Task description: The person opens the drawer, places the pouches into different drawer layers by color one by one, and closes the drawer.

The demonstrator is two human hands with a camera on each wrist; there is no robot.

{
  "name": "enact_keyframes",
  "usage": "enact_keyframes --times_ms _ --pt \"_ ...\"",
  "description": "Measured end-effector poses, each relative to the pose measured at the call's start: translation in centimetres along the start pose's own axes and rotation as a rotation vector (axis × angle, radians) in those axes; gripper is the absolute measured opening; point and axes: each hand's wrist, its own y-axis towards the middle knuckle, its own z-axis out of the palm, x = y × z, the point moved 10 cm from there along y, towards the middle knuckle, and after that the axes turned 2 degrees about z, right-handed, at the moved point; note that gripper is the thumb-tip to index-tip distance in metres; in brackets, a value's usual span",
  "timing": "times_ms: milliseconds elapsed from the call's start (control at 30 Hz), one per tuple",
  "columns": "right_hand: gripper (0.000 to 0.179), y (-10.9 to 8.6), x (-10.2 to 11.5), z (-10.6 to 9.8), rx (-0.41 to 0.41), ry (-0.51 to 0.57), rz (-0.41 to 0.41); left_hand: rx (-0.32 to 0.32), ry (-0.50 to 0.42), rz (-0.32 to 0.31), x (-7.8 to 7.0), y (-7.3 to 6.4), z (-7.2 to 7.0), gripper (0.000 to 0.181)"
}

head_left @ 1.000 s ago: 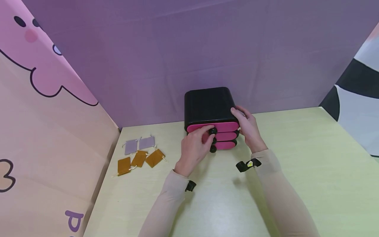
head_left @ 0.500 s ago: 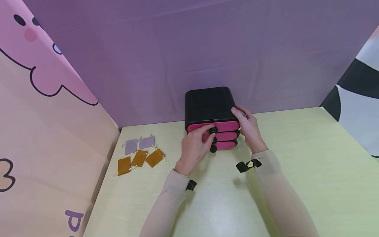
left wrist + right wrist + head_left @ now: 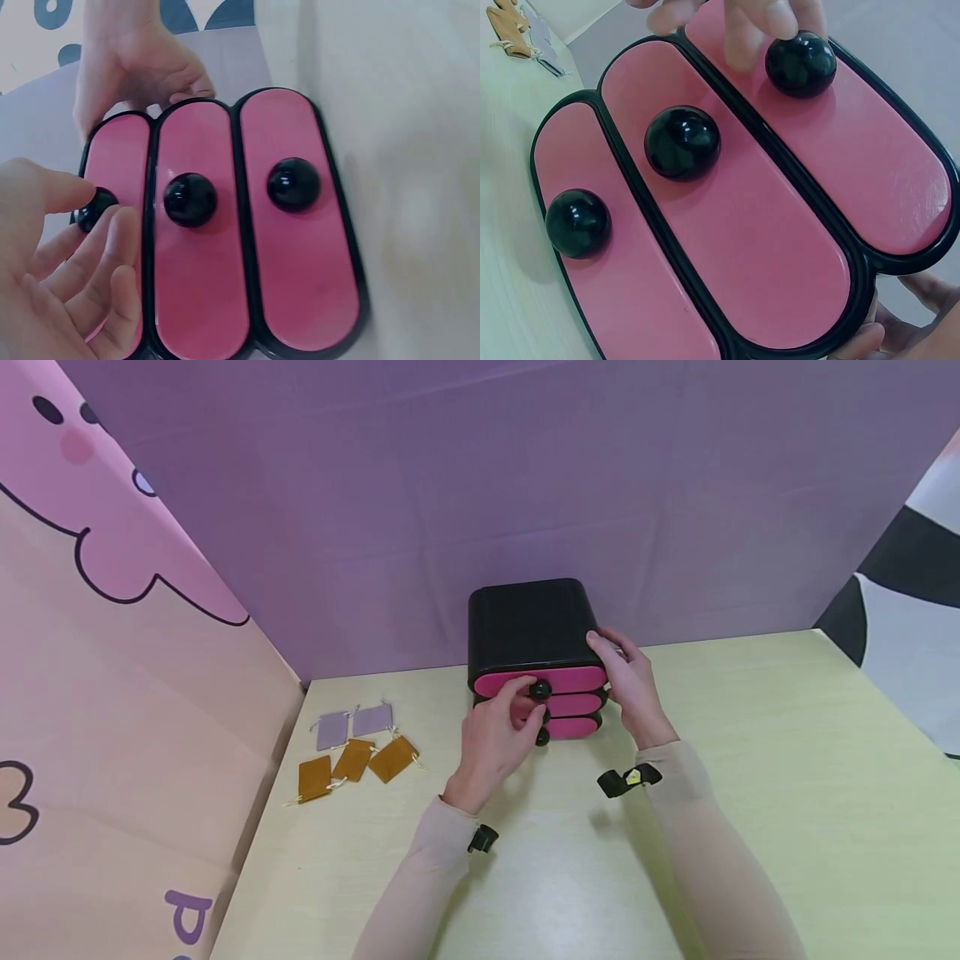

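Note:
A small black cabinet [image 3: 529, 622] with three stacked pink drawers stands at the back of the table. Each drawer has a round black knob, and all three fronts look closed. My left hand [image 3: 495, 735] is at the top drawer's knob [image 3: 801, 64]. One fingertip touches that knob; in the right wrist view another, blurred finger is apart from it. My right hand [image 3: 633, 685] grips the cabinet's right side, thumb on the upper edge, the other fingers partly hidden along the side. The middle knob [image 3: 190, 199] and bottom knob [image 3: 293, 184] are untouched in the left wrist view.
To the left on the table [image 3: 555, 877] lie two lilac drawstring pouches [image 3: 372, 721] and three mustard ones [image 3: 354, 761]. A purple backdrop [image 3: 375, 527] rises close behind the cabinet. A printed panel [image 3: 112, 693] borders the table's left side.
My left thumb and index finger have spread slightly apart at the top knob, which shows more fully now. My right hand and the cabinet have hardly moved.

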Motion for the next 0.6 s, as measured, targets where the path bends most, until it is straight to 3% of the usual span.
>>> enact_keyframes --times_ms 200,600 --pt "0.077 -0.2 0.2 -0.1 -0.001 -0.002 -0.006 -0.018 -0.026 -0.060 1.2 -1.0 0.0 0.030" --pt "0.075 -0.3 0.1 -0.3 -0.015 -0.003 -0.006 0.096 0.061 -0.076 2.1 -1.7 2.3 0.030"
